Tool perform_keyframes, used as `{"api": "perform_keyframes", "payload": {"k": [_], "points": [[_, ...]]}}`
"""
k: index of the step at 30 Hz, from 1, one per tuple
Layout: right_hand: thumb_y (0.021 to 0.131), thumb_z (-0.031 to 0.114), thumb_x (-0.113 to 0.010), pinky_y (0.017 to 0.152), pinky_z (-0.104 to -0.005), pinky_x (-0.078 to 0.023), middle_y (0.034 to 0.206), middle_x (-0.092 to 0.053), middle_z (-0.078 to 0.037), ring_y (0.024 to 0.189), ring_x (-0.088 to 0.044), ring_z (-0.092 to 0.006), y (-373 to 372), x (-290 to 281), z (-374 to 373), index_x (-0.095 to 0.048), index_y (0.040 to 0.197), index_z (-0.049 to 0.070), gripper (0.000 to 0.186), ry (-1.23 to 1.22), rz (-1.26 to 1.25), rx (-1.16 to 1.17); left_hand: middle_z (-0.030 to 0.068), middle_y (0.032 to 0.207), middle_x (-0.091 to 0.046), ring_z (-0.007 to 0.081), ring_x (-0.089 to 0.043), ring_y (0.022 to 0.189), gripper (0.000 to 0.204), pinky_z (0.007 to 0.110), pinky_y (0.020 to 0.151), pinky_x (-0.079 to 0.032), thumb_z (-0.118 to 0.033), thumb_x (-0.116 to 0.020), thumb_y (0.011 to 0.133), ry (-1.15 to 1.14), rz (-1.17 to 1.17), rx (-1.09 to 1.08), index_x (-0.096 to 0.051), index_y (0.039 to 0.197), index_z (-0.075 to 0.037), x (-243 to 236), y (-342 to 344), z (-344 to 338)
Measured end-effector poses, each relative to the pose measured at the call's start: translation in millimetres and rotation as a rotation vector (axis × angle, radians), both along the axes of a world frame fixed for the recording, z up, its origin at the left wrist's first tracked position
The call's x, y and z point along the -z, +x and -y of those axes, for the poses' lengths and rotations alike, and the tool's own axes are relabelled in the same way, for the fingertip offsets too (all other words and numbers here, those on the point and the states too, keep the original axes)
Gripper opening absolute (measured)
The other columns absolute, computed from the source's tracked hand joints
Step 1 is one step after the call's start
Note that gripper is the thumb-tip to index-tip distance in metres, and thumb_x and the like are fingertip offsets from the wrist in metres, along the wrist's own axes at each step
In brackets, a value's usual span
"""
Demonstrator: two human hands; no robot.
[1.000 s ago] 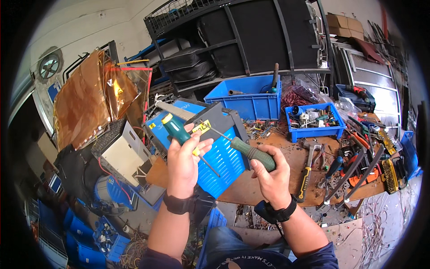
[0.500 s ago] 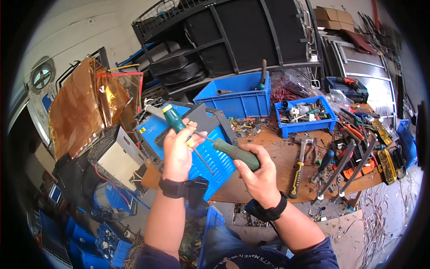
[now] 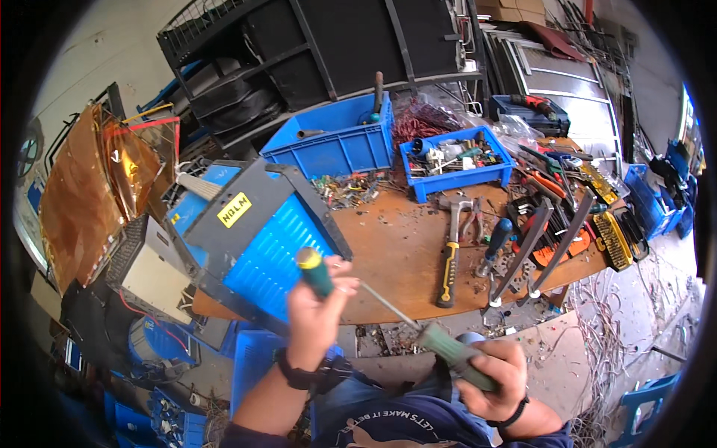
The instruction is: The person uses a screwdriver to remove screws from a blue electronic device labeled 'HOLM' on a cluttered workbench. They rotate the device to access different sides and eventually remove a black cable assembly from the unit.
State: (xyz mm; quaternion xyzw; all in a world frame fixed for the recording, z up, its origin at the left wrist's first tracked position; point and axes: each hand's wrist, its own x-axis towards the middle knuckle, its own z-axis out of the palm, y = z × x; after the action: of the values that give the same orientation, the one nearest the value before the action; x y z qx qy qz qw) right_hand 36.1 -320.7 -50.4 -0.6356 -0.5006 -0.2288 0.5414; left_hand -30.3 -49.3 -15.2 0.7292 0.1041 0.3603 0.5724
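Note:
My left hand (image 3: 314, 317) is closed round a screwdriver (image 3: 317, 278) whose dark green handle ends in a yellow cap; its blade is hidden. Lower and to the right, my right hand (image 3: 494, 377) grips a second screwdriver (image 3: 452, 351) by its thick, duller green handle. That one's thin metal shaft slants up and left to the fingers of my left hand; I cannot tell whether its tip touches them. Both hands are raised in front of my body, near the front edge of the wooden table (image 3: 381, 257).
A grey and blue ribbed case (image 3: 224, 246) stands at the table's left. Behind are a large blue crate (image 3: 336, 145) and a smaller blue tray (image 3: 459, 173) of parts. A hammer (image 3: 449, 254), pliers (image 3: 469, 224) and two upright metal bars (image 3: 523, 250) occupy the right side.
My view has turned to the right. Both hands have come down toward my body, the right one also moving rightward, so the two handles are farther apart. Each hand keeps its screwdriver.

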Motion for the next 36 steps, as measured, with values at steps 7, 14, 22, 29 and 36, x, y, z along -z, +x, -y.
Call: {"api": "perform_keyframes", "payload": {"k": [7, 14, 22, 29, 36], "points": [[0.076, 0.029, -0.076, 0.071, -0.0371, -0.048, 0.091, -0.058, -0.017, 0.078, -0.060, -0.0266, -2, 3, 76, -0.055, 0.101, 0.003, 0.042, 0.019, -0.243, 0.148, 0.0088, 0.091, -0.064, 0.0140, -0.064, 0.073, 0.019, 0.029, 0.064, -0.053, 0.002, -0.059, 0.087, -0.158, 0.085, 0.081, -0.057, 0.106, 0.000, 26, 102, -7], [0.077, 0.031, -0.075, 0.073, -0.0354, -0.046, 0.089, -0.056, -0.016, 0.080, -0.056, -0.0251, -2, 0, 106, -0.055, 0.100, 0.001, 0.043, 0.052, -0.323, 0.312, 0.0090, 0.085, -0.064, 0.0155, -0.063, 0.068, 0.020, 0.027, 0.062, -0.053, 0.001, -0.062, 0.084, -0.041, 0.171, -0.199, -0.055, 0.103, 0.002, -29, 185, -105], [0.070, 0.019, -0.078, 0.072, -0.0370, -0.048, 0.090, -0.062, -0.019, 0.080, -0.060, -0.0284, 18, 12, 133, -0.060, 0.101, 0.000, 0.041, 0.114, -0.343, 0.324, 0.0078, 0.098, -0.060, 0.0138, -0.057, 0.086, 0.025, 0.027, 0.072, -0.047, -0.010, -0.060, 0.087, -0.220, 0.218, -0.024, -0.056, 0.111, -0.002, -23, 147, -61], [0.067, 0.006, -0.071, 0.077, -0.0330, -0.046, 0.095, -0.058, -0.016, 0.085, -0.057, -0.0239, 13, 20, 156, -0.057, 0.104, 0.000, 0.040, 0.245, -0.518, 0.479, -0.0002, 0.080, -0.047, 0.0066, -0.044, 0.069, 0.025, 0.023, 0.060, -0.034, -0.015, -0.054, 0.088, -0.107, 0.373, 0.083, -0.058, 0.108, -0.001, -79, 123, 0], [0.074, 0.010, -0.071, 0.080, -0.0301, -0.044, 0.100, -0.057, -0.013, 0.090, -0.055, -0.0207, 22, 29, 170, -0.058, 0.106, -0.002, 0.037, 0.297, -0.569, 0.613, 0.0037, 0.090, -0.051, 0.0092, -0.051, 0.071, 0.036, 0.022, 0.050, -0.037, -0.032, -0.057, 0.095, -0.115, 0.295, 0.384, -0.055, 0.112, 0.000, -94, 130, 44]]}}
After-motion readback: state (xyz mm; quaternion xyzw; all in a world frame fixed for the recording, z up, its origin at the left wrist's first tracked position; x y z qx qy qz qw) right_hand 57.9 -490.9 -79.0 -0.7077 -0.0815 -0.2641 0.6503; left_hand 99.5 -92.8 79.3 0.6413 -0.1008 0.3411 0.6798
